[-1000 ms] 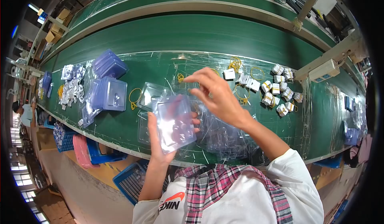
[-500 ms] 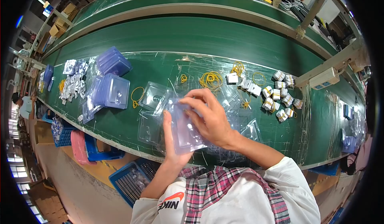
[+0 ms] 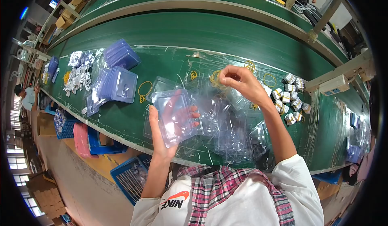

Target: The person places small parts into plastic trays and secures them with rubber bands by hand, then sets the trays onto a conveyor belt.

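Observation:
My left hand [image 3: 163, 131] holds a clear plastic tray [image 3: 174, 115] from beneath, its fingers showing through the plastic. Farther right, my right hand [image 3: 238, 80] is raised over the bench beside the yellow rubber bands [image 3: 216, 79], thumb and forefinger pinched together; whatever may be between them is too small to make out. Loose clear packages [image 3: 234, 143] lie in a spread to the right of the held tray. Stacked bluish plastic trays [image 3: 123, 85] stand left of my hands. Banded bundles of white cards [image 3: 289, 96] sit beyond my right forearm.
White small parts [image 3: 78, 78] are heaped at the bench's left. Blue crates [image 3: 128, 177] and a pink bundle [image 3: 84, 141] are below the bench edge. A metal post with a socket box [image 3: 334, 85] rises at the right. Another person [image 3: 28, 98] is at the far left.
My right hand has left the plastic tray and moved up and right to the rubber bands. My left hand still holds the tray, now more open to view.

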